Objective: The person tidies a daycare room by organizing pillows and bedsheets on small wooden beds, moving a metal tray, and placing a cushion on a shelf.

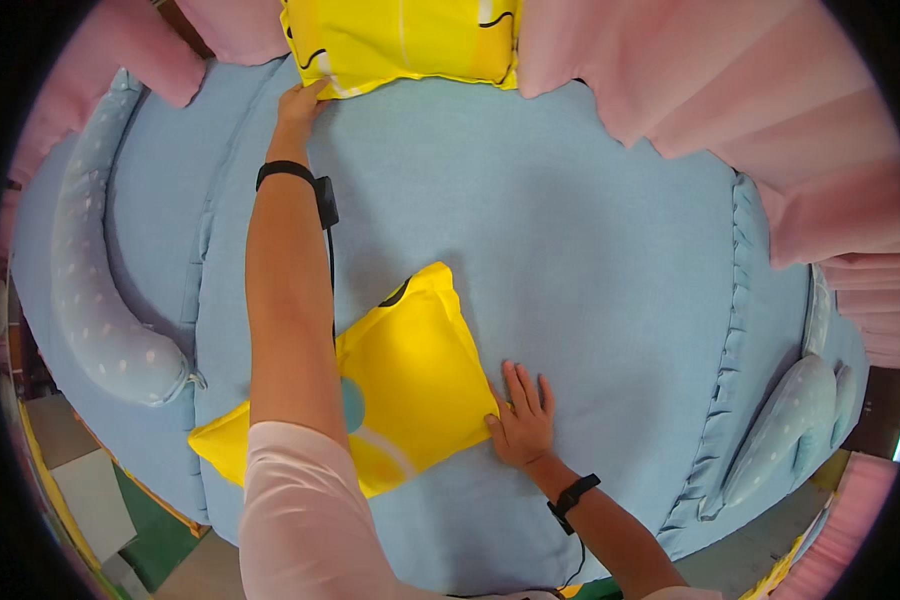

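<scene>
My left hand reaches to the far side of the bed and is closed on the near left corner of a yellow pillow with black and white markings. A second yellow pillow, with a pale blue spot, lies askew nearer to me, partly hidden under my left arm. Beside its right corner my right hand rests open on the blue sheet, fingers spread. Its thumb side touches the pillow's edge. Both wrists wear black bands with cables.
A long blue spotted bolster curves along the left side, and another spotted cushion lies at the right. Pink curtains hang over the far and right edges. A ruffled seam runs down the sheet's right side.
</scene>
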{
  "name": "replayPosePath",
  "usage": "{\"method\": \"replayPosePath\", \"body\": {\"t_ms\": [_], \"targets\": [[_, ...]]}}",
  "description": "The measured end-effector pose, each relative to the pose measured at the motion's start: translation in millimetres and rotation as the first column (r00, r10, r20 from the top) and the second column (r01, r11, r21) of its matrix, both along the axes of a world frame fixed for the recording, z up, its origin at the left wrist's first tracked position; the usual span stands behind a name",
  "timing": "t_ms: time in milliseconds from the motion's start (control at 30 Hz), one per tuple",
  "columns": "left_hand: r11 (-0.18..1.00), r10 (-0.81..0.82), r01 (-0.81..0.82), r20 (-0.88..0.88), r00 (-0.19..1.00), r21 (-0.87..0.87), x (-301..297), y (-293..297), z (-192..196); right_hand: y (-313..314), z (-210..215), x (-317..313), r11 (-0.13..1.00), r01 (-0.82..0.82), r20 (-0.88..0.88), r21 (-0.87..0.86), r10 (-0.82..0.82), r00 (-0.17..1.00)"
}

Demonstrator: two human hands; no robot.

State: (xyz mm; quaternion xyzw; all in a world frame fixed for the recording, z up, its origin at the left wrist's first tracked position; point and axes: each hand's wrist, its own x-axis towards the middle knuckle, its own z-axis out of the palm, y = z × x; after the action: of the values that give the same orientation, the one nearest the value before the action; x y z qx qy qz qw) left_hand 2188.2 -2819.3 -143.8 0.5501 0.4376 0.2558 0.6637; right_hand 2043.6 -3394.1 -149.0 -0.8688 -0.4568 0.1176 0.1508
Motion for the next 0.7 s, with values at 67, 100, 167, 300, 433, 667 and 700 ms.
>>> {"method": "replayPosePath", "body": {"t_ms": [67,100,167,300,433,667,700], "targets": [[0.992,-0.127,0.127,-0.029,0.991,-0.015,-12.5,-13.8,7.0,0.2,-0.9,-0.1,0.999,-0.006,0.036,-0.046,0.007,0.999],[0.992,-0.129,0.129,-0.019,0.992,0.003,-27.0,-20.4,15.0,0.9,-1.1,-0.9,0.988,-0.005,0.029,-0.155,0.01,1.0],[0.955,-0.276,0.28,0.058,0.96,-0.098,-61.4,-34.1,42.8,1.0,-1.2,-2.5,0.995,-0.031,-0.005,-0.099,0.03,1.0],[0.902,-0.431,0.429,0.071,0.899,0.049,-128.2,-55.8,139.7,0.6,-2.9,-7.1,0.991,-0.021,0.095,-0.13,0.033,0.995],[0.249,-0.265,0.283,-0.216,0.94,0.926,-273.8,-135.5,189.8,0.2,-5.8,-12.1,1.0,-0.007,0.187,-0.01,0.009,0.982],[0.967,0.165,-0.166,-0.018,0.986,-0.195,-494.0,-322.4,126.1,-1.1,-7.1,-25.2,0.997,-0.078,0.229,0.002,0.076,0.97],[0.985,0.111,-0.132,-0.179,0.978,-0.111,-512.6,-340.3,106.6,-0.3,-6.5,-25.4,0.997,-0.081,0.246,0.004,0.077,0.966]]}}
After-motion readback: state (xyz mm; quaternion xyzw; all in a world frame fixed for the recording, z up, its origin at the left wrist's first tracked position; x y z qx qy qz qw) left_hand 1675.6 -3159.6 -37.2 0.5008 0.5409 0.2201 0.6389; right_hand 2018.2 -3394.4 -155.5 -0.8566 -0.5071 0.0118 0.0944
